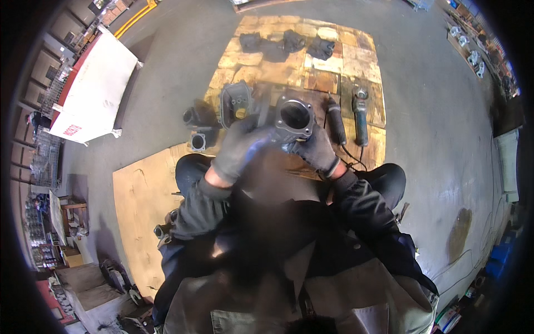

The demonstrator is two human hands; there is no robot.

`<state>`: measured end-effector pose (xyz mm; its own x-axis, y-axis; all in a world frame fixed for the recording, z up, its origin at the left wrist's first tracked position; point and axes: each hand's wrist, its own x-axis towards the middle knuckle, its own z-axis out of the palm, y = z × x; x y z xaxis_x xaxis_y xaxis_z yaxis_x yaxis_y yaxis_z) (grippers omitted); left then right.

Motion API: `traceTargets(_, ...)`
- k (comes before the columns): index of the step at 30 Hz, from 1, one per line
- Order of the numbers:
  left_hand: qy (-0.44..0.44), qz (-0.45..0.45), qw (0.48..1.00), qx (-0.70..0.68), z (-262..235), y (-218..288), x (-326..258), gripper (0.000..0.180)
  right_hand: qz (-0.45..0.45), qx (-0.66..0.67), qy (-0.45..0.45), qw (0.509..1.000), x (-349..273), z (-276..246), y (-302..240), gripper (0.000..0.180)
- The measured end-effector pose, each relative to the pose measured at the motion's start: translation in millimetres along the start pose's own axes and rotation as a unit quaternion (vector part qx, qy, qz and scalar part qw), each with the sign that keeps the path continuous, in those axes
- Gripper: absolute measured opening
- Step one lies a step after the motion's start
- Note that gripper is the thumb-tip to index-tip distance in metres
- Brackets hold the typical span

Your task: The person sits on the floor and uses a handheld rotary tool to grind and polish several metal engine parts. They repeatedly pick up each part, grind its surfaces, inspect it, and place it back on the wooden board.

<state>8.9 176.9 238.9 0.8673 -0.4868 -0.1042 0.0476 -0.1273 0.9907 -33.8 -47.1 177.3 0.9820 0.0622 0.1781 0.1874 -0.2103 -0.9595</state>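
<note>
I sit over a wooden board on the floor, both hands in dark grey gloves. My right hand (318,151) grips a grey metal cylinder block (293,118) with a round bore, held up from below. My left hand (240,149) is blurred and closes against the block's left side. Just left of it stands another grey metal housing (236,101) with a yellowish spot inside.
Two angle grinders (336,123) (360,114) lie right of the block with cables. Two small dark cylinder parts (192,116) (199,141) sit to the left. Dark gloves or rags (285,42) lie at the board's (311,67) far end. A white cabinet (94,86) stands far left.
</note>
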Motion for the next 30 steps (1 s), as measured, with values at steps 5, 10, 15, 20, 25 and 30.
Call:
traceTargets(5,-0.053,0.070,0.977,0.197,2.7,-144.1,54.5,0.021,0.046,-0.202,-0.026,0.978,-24.5,11.2,54.1,0.067)
traceTargets(10,-0.058,0.009,0.974,0.217,11.7,-242.0,86.6,0.022,0.183,-0.159,0.044,0.969,-44.9,15.6,131.9,0.062)
traceTargets(15,0.014,-0.170,0.976,0.135,17.0,-292.1,113.4,0.031,0.258,-0.150,0.033,0.954,-54.5,-6.7,160.8,0.058)
traceTargets(20,-0.025,-0.013,0.849,0.527,-13.6,-331.9,119.4,0.029,0.227,-0.073,0.213,0.948,-39.9,-43.3,187.6,0.048)
traceTargets(25,0.015,-0.033,0.908,0.418,-18.8,-327.9,114.4,0.026,0.289,-0.129,0.324,0.892,-33.6,-79.6,238.8,0.038)
traceTargets(30,0.036,-0.086,0.946,0.309,-2.1,-301.5,113.4,0.032,0.284,-0.325,0.224,0.874,-34.5,-47.0,286.1,0.074)
